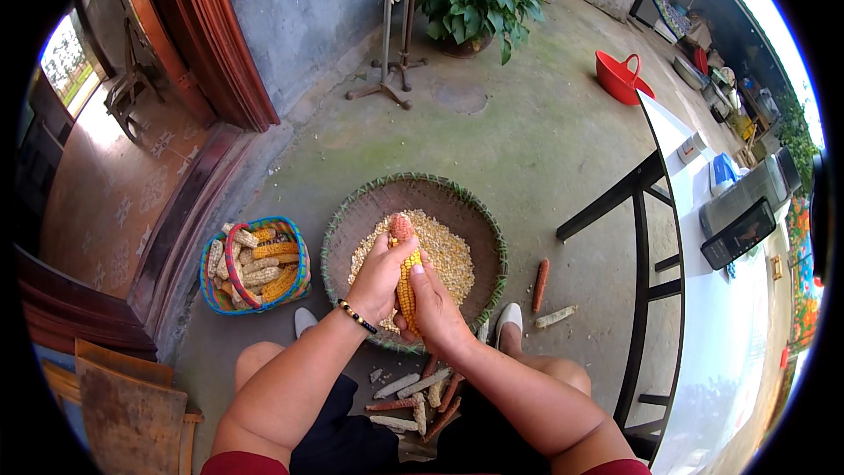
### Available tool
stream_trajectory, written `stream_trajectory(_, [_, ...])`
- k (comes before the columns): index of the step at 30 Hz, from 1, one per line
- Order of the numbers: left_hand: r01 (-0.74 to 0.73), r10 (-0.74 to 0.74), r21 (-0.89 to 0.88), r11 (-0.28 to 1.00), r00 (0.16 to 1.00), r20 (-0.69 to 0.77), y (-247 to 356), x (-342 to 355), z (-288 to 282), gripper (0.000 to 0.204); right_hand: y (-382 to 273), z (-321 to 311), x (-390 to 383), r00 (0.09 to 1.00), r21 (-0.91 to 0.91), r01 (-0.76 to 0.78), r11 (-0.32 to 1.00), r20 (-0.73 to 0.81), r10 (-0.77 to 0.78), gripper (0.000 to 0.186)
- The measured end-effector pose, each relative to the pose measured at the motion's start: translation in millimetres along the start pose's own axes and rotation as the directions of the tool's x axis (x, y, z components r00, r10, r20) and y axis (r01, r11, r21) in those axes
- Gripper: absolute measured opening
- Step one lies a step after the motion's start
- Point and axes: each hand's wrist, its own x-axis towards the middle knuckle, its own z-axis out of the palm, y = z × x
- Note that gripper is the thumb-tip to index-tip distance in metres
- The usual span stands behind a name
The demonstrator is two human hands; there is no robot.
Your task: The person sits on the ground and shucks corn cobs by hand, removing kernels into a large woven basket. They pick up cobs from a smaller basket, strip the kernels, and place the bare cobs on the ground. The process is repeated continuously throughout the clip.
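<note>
My left hand (374, 280) and right hand (434, 306) are both clamped around a yellow corn cob (405, 288), its bared reddish tip uppermost, at the frame's centre, over a round woven basket (489, 220) holding loose kernels (453, 255). At the white desk (730, 334) in the frame's right, a phone (738, 233) shows small pale marks that I cannot read.

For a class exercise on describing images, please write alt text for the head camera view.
A person's left hand and right hand grip a partly shelled yellow corn cob above a round woven basket holding loose kernels. At left stands a smaller, colourful basket of more cobs; stripped cobs lie on the floor nearby.
</note>
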Motion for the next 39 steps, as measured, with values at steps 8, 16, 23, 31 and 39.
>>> stream_trajectory(8, [-0.136, 0.144, 0.155, 0.979, 0.989, -0.045, -13.5, 3.8, -7.0, 0.022, 5.4, 2.4, 2.1, 0.995, -0.167, 0.081, 0.983, -0.047, -0.09, 0.044])
stream_trajectory(16, [-0.115, 0.117, 0.029, 0.993, 0.991, -0.068, -15.6, 6.6, -10.8, 0.028, 4.5, 4.4, -0.3, 0.997, -0.097, 0.048, 0.994, -0.058, -0.054, 0.045])
stream_trajectory(23, [-0.045, 0.046, 0.062, 0.997, 0.999, -0.002, -10.0, 4.0, -6.7, 0.02, 2.4, -1.8, 2.6, 1.0, 0.038, -0.026, 0.999, -0.001, 0.026, 0.046])
stream_trajectory(31, [-0.099, 0.121, 0.213, 0.972, 0.988, -0.095, -22.6, 12.1, -15.6, 0.024, 6.0, 6.3, 0.2, 0.997, -0.169, 0.044, 0.985, -0.062, -0.056, 0.043])
stream_trajectory(39, [0.074, -0.075, -0.039, 0.997, 0.997, -0.031, -9.4, 5.5, -9.1, 0.029, 0.0, -7.4, 8.6, 0.976, 0.235, -0.211, 0.949, -0.004, 0.218, 0.036])
